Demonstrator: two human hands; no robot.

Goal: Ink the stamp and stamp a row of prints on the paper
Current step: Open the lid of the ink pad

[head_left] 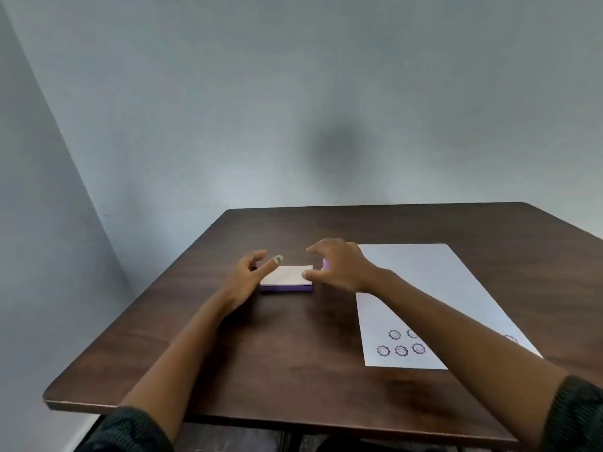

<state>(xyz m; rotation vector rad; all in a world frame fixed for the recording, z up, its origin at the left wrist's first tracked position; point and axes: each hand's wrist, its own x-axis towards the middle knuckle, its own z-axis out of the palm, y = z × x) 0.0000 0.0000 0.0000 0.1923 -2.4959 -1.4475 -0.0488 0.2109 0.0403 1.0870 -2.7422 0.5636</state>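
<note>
A flat rectangular ink pad [287, 279], white-lidded over a purple base, is flanked by the spread, empty left hand [248, 276] and right hand [339, 265]. A pink stamp [325, 264] is glimpsed behind the right fingers. Smooth printed paper [421, 288] lies under the right forearm.

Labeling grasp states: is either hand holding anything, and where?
Nothing clearly held. Both hands, left and right, are open around the ink pad; the purple stamp sits behind the right fingers.
</note>
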